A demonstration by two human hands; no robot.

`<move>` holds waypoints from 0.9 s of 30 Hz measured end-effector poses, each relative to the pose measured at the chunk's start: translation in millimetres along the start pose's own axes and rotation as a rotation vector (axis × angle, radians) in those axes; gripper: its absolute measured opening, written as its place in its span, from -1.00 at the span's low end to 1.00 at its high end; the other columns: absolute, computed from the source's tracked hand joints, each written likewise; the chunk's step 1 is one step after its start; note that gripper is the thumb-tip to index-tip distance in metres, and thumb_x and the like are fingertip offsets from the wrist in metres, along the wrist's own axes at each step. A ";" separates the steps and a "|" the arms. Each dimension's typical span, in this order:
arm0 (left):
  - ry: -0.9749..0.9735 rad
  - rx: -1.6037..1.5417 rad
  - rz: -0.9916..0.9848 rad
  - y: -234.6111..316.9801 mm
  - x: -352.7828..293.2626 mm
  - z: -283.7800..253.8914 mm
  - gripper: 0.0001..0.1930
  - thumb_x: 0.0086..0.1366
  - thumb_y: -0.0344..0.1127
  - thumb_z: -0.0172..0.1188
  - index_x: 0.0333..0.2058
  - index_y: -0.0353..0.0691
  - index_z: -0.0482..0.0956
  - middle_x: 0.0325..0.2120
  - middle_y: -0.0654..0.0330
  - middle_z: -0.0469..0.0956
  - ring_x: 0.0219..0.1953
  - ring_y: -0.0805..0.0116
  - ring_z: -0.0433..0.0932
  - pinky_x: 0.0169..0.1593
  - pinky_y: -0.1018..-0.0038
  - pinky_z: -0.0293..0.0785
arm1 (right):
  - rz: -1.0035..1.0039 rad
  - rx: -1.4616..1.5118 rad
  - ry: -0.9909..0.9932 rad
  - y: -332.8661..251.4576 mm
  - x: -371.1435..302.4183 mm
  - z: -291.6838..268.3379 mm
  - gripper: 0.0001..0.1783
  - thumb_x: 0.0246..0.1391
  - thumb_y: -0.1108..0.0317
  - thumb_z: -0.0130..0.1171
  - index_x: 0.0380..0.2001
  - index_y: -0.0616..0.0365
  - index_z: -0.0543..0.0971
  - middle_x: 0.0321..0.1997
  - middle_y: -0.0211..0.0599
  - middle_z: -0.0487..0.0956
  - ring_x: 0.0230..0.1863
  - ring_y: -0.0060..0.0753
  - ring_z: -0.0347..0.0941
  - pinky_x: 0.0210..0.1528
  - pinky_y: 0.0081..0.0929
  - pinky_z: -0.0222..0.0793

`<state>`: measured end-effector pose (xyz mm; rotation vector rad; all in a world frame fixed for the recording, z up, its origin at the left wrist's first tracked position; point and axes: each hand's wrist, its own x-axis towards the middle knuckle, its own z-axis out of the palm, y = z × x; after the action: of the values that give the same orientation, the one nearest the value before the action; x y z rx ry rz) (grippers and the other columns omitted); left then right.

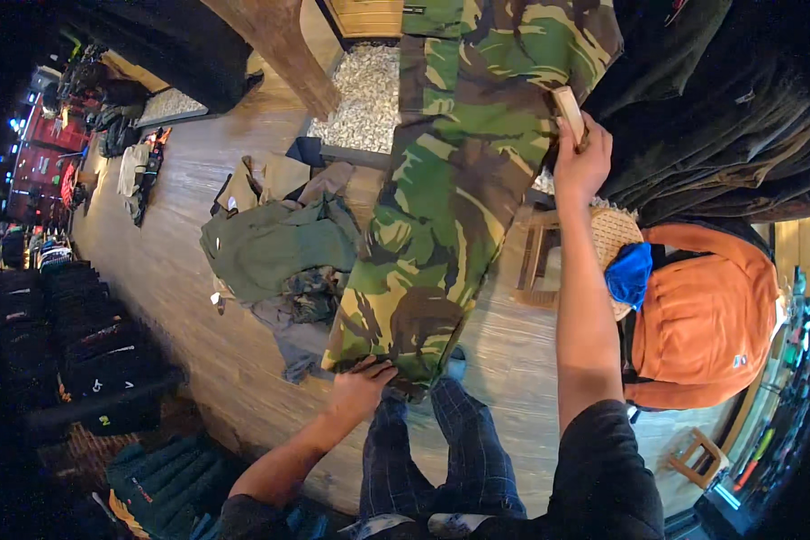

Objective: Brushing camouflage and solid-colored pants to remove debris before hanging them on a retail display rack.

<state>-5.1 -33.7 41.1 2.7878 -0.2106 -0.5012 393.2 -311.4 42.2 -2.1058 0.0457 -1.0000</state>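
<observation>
A pair of camouflage trousers point(450, 198) in green, brown and black hangs stretched out in front of me, its lower end close to my legs. My left hand point(362, 389) is closed on the bottom edge of the cloth. Higher up, at the right side of the trousers, my right hand point(585, 157) grips a pale wooden block point(567, 110). The block lies against or just over the cloth; its underside is hidden, so its exact kind does not show.
A heap of olive and grey clothes point(283, 238) lies on the wooden floor to the left. Dark garments point(720, 117) hang at the right, above a woven-top stool point(612, 236) with a blue cloth point(629, 274) and an orange sweatshirt point(706, 315). A wooden post point(283, 54) stands ahead.
</observation>
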 end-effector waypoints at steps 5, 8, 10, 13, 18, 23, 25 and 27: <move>-0.057 0.070 0.135 -3.7 -3.2 32.6 -0.60 0.10 -0.31 0.14 -0.03 0.05 0.62 0.03 0.34 0.57 0.09 0.26 0.51 -0.07 0.36 0.60 | 0.498 0.468 -0.594 38.2 -50.1 22.5 -0.54 0.08 0.09 0.35 -0.07 0.20 0.62 -0.21 -0.41 0.59 -0.21 -0.47 0.44 -0.18 -0.50 0.33; -0.184 0.030 0.080 -5.7 4.3 29.5 -0.62 0.16 -0.23 0.15 -0.01 0.06 0.61 0.07 0.32 0.54 0.16 0.23 0.45 0.07 0.29 0.50 | 0.900 0.781 -1.046 11.9 -74.7 10.6 -0.65 0.18 0.17 0.27 -0.03 0.09 0.61 -0.25 -0.65 0.55 -0.29 -0.79 0.33 -0.32 -0.71 0.17; -0.196 0.026 0.192 -17.2 17.8 18.0 -0.64 0.19 -0.16 0.15 -0.02 0.06 0.61 0.06 0.30 0.54 0.19 0.21 0.41 0.14 0.23 0.41 | 0.916 0.736 -1.046 8.9 -82.5 6.9 -0.70 0.21 0.21 0.24 -0.06 0.10 0.62 -0.33 -0.69 0.53 -0.40 -0.82 0.28 -0.40 -0.72 0.16; -0.152 -0.027 0.328 -28.9 70.0 -34.0 -0.59 0.12 -0.05 0.32 -0.03 0.06 0.63 0.08 0.25 0.53 0.23 0.17 0.37 0.31 0.01 0.13 | 0.957 0.829 -1.059 -4.4 -80.1 -8.4 -0.73 0.20 0.21 0.25 -0.11 0.10 0.63 -0.46 -0.75 0.46 -0.55 -0.87 0.19 -0.53 -0.76 0.09; 0.506 -0.772 0.094 -90.5 202.7 -87.9 -0.27 0.11 -0.32 0.40 0.20 -0.23 0.20 0.19 0.05 0.16 0.20 0.12 0.30 0.21 0.22 0.30 | 0.929 0.909 -1.046 -20.4 -88.6 -19.2 -0.68 0.17 0.19 0.27 -0.08 0.12 0.61 -0.47 -0.72 0.45 -0.54 -0.85 0.20 -0.49 -0.76 0.12; 0.208 -1.359 0.143 -109.1 337.3 -99.1 -0.25 0.09 -0.39 0.46 0.19 -0.23 0.20 0.17 0.19 0.29 0.07 0.36 0.42 0.11 0.43 0.42 | 0.928 0.897 -0.994 -30.4 -88.7 -28.7 -0.64 0.16 0.19 0.28 -0.06 0.18 0.60 -0.43 -0.68 0.47 -0.50 -0.83 0.22 -0.45 -0.75 0.11; -0.009 -1.216 0.161 -104.4 362.1 -105.1 -0.48 0.09 -0.26 0.49 -0.01 -0.24 0.49 -0.22 0.34 0.58 -0.15 0.51 0.49 -0.02 0.52 0.42 | 0.929 0.893 -0.980 -21.8 -86.3 -33.3 -0.63 0.17 0.21 0.28 -0.04 0.19 0.60 -0.36 -0.62 0.52 -0.41 -0.82 0.27 -0.37 -0.74 0.13; -0.074 -1.174 0.099 -112.9 375.7 -101.0 -0.58 0.13 -0.21 0.46 -0.10 -0.24 0.55 -0.29 0.36 0.58 -0.21 0.54 0.48 -0.11 0.52 0.41 | 0.905 0.817 -0.888 -13.9 -81.3 -45.6 -0.63 0.16 0.21 0.28 -0.06 0.22 0.60 -0.33 -0.58 0.54 -0.35 -0.79 0.31 -0.30 -0.70 0.18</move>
<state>390.3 26.6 -23.3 1.6104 -0.0340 -0.4788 302.9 -303.3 16.7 -1.3264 0.1070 0.4399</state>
